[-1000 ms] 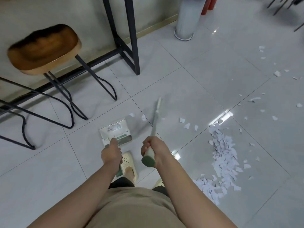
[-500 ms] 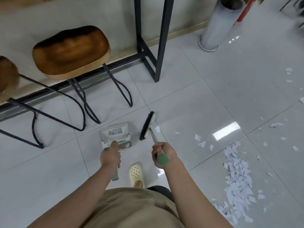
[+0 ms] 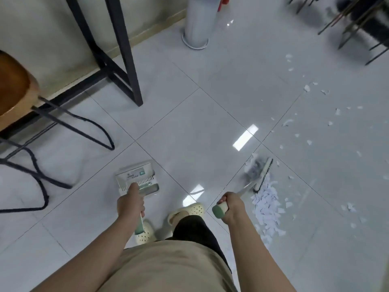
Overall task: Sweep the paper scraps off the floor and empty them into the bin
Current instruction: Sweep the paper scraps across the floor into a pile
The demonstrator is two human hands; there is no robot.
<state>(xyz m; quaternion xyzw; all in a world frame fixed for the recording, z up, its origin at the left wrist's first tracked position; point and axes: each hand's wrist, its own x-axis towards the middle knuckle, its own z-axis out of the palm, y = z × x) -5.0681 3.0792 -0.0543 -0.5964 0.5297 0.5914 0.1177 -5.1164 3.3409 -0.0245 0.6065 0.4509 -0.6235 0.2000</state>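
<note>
The broom (image 3: 260, 175) has swung over to the paper scraps (image 3: 266, 204) heap. Right hand (image 3: 230, 205) grips it; left hand (image 3: 130, 204) grips the dustpan (image 3: 136, 178). Scooping looks next.

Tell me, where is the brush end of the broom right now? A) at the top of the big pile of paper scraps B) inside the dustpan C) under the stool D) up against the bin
A: the broom head sits on the floor at the far end of the pile of paper scraps, well to the right of the dustpan.
</note>
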